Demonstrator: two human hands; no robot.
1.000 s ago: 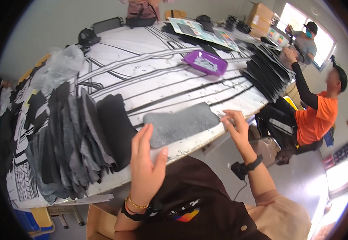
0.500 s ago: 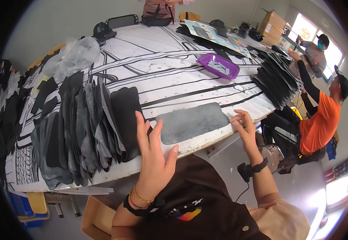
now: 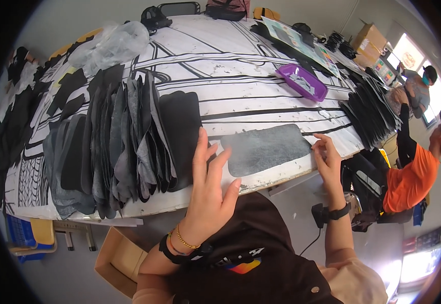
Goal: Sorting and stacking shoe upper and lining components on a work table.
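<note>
A dark grey, rounded-corner flat piece of sheet material point(image 3: 268, 151) lies flat near the table's front edge, between my hands. My left hand point(image 3: 211, 185) is raised at its left end, fingers spread and holding nothing; the fingers overlap the piece's left edge in view, and contact cannot be told. At the piece's right end, the fingertips of my right hand point(image 3: 328, 164) meet the corner, thumb and fingers slightly apart. Beside my left hand lies a black piece point(image 3: 181, 137), next to a long row of overlapping black and grey pieces point(image 3: 114, 147).
A purple tray point(image 3: 320, 96) holding small grey strips stands beyond the piece. Another stack of dark sheets point(image 3: 370, 114) is at the right, near a co-worker in an orange shirt point(image 3: 413, 180). Clear plastic bags point(image 3: 111, 48) lie far left. A cardboard box point(image 3: 121, 261) sits below the table.
The whole view has shifted, so the table and its contents appear farther right and slightly higher. My hands keep nearly the same places around the grey piece.
</note>
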